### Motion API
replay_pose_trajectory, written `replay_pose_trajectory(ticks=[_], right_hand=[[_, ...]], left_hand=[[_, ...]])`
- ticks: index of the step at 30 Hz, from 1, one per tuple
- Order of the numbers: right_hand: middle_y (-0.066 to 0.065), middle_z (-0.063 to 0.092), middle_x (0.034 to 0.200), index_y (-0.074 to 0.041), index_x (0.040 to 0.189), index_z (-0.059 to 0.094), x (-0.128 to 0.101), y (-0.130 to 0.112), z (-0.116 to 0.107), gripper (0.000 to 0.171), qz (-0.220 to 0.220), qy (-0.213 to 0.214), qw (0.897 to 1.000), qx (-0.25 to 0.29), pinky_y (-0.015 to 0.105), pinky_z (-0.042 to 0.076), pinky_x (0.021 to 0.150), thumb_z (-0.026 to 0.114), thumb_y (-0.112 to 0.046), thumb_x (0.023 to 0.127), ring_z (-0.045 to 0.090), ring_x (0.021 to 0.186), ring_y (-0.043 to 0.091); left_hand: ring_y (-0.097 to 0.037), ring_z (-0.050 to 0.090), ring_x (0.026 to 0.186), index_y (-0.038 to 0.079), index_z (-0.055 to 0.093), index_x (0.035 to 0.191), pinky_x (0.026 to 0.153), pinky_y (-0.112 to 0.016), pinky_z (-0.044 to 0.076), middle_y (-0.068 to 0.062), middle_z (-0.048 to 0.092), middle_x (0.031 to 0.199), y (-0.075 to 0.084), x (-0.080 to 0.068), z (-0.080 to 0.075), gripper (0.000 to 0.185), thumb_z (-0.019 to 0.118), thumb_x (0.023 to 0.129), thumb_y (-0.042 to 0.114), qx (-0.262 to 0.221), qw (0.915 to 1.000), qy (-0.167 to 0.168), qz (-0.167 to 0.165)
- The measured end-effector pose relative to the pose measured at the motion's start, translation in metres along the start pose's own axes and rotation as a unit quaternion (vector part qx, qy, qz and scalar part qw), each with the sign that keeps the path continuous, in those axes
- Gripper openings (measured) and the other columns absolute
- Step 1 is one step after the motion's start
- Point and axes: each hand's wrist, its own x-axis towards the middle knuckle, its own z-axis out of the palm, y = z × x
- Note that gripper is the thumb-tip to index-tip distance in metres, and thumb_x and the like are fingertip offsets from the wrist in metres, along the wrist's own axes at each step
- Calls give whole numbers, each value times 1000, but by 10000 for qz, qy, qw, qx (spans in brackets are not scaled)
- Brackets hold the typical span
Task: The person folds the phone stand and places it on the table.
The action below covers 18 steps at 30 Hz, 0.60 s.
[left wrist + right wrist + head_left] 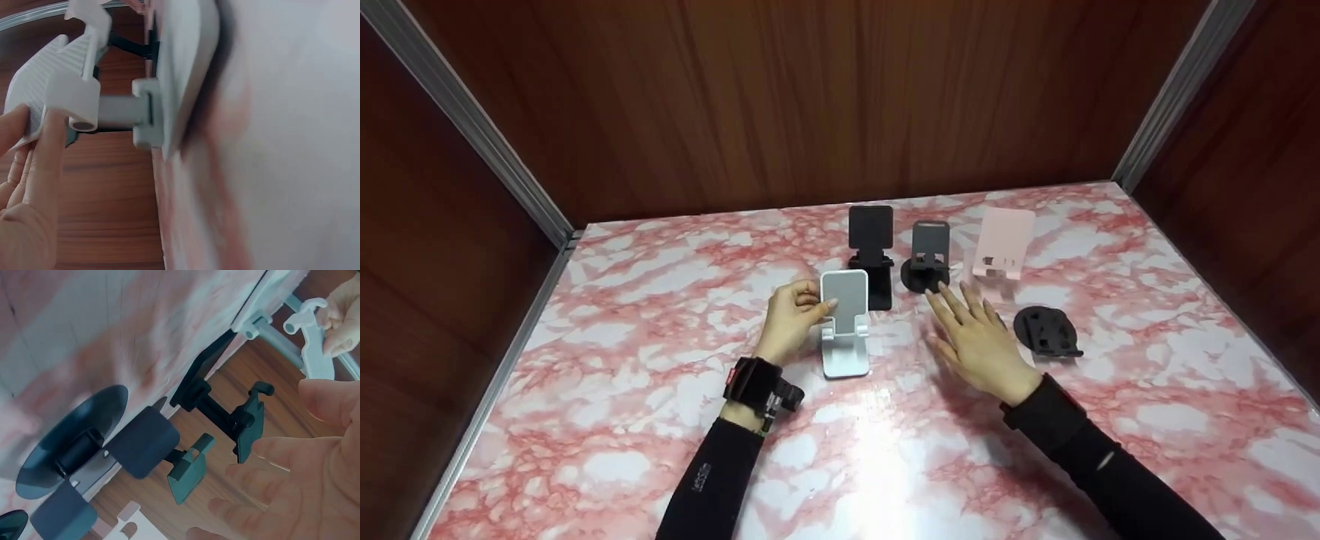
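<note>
My left hand (789, 319) pinches the left edge of the grey-faced upper plate of a white phone stand (846, 361), thumb on the face side. In the left wrist view the stand's base lies on the marbled surface, and its plate (31, 81) is held between thumb and fingers. My right hand (979, 349) hovers with straight, spread fingers and holds nothing. Its fingertips overlap the base edge of a dark grey round-based phone stand (931, 238) in the head view. Just behind the white stand stands a black phone stand (871, 227).
A pink phone stand (1008, 234) stands at the back right. A folded black round-based stand (1046, 330) lies right of my right hand. The red-and-white marbled table (615, 405) ends at brown wood-look panels (780, 97) with metal corner strips.
</note>
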Motion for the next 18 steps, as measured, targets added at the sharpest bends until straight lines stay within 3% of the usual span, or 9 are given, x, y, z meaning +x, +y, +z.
replay_pose_trajectory(ticks=[4,10,18], right_hand=[[25,24,160,-1,154,28,-1,-2,1,61,-179,-51,9997,185,67,21,117,51,-26,103,18,148,49],[28,27,158,3,153,26,0,-11,0,62,-553,-354,9930,977,62,15,121,51,-24,103,16,147,51],[25,28,159,1,154,26,4,-22,1,63,-295,-883,9809,1707,65,19,118,50,-28,103,18,148,48]], left_hand=[[-12,70,72,-10,64,90,69,-28,62,-15,71,81,6,-2,-1,10,71,85,-6,-19,10000,67,40],[-13,71,72,-8,62,86,70,-29,62,-16,72,82,20,-8,-1,10,72,85,-6,-228,9997,71,113],[-8,69,72,-8,64,86,71,-26,61,-20,73,86,37,-16,7,14,76,83,-1,92,9984,-220,511]])
